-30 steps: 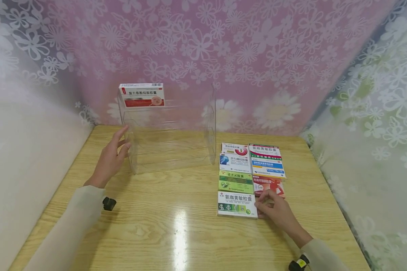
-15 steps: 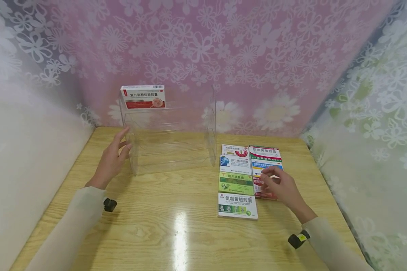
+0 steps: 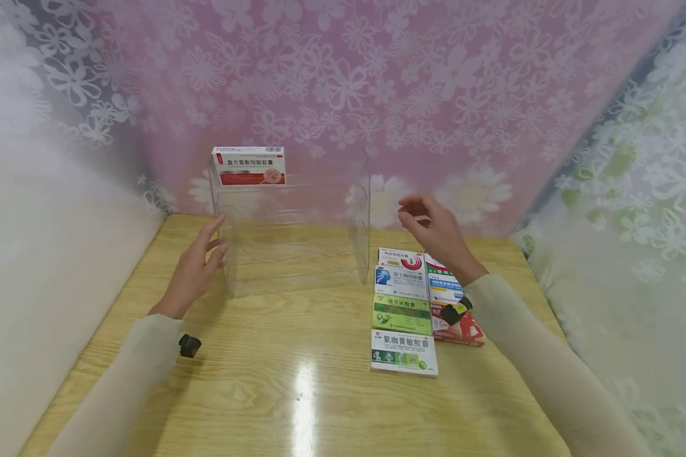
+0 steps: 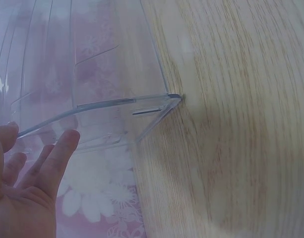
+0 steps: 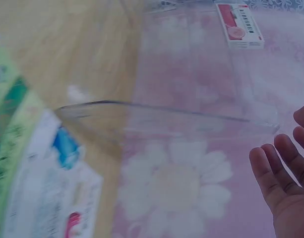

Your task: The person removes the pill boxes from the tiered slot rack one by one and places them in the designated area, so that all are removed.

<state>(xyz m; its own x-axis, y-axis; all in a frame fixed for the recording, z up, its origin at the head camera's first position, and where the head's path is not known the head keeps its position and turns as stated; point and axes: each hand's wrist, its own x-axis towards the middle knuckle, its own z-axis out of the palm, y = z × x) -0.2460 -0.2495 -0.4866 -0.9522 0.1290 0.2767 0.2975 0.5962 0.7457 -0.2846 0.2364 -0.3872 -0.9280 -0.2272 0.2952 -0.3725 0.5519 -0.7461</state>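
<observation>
My left hand [image 3: 191, 270] is at the left side of a clear plastic tiered display rack [image 3: 297, 282], its fingertips against the side panel. The left wrist view shows its fingers [image 4: 57, 158] fairly straight along that clear panel. A white-and-red medicine box [image 3: 251, 168] stands in the rack's top tier at the left. My right hand [image 3: 434, 228] hovers to the right of the rack, above the medicine boxes, fingers loosely bent with nothing in them. In the right wrist view its fingers [image 5: 263, 168] lie just past the rack's upper side edge.
Medicine boxes lie in two columns on the wooden table [image 3: 251, 393], right of the rack: a white-and-green box [image 3: 403, 351] at the front, a green box [image 3: 401, 313] behind it, a red box [image 3: 465, 333] beside them. My right forearm covers part of the right column. A floral curtain [image 3: 320, 82] hangs behind.
My right hand has lifted away from the front boxes, passing over the red box, and moved up and back toward the rack's right side. The left hand stays at the rack.
</observation>
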